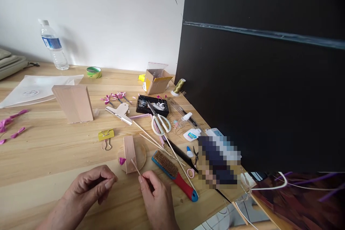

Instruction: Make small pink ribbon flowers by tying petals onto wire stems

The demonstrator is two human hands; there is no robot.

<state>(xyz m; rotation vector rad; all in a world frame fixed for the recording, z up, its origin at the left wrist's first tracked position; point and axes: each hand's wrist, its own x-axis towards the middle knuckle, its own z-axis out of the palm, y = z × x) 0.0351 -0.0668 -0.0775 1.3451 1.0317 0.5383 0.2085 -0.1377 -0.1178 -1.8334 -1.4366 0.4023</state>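
My right hand [155,192] pinches a thin wooden stick [135,167] between thumb and forefinger, its far end pointing up-left toward a small upright wooden block [130,153] on a round wooden disc [141,156]. A tiny pink petal [122,160] lies at the block's left foot. My left hand [93,185] rests on the table just left of the stick, fingers curled together in a pinch; what they hold, if anything, is hidden.
A wire brush with a red and blue handle [175,175], white scissors [160,122], long sticks [152,140], a black tray [152,105], a yellow binder clip [106,135], a tall wooden block [73,103], pink petals [115,97], a water bottle [53,45] and a large black board [264,79] surround the hands.
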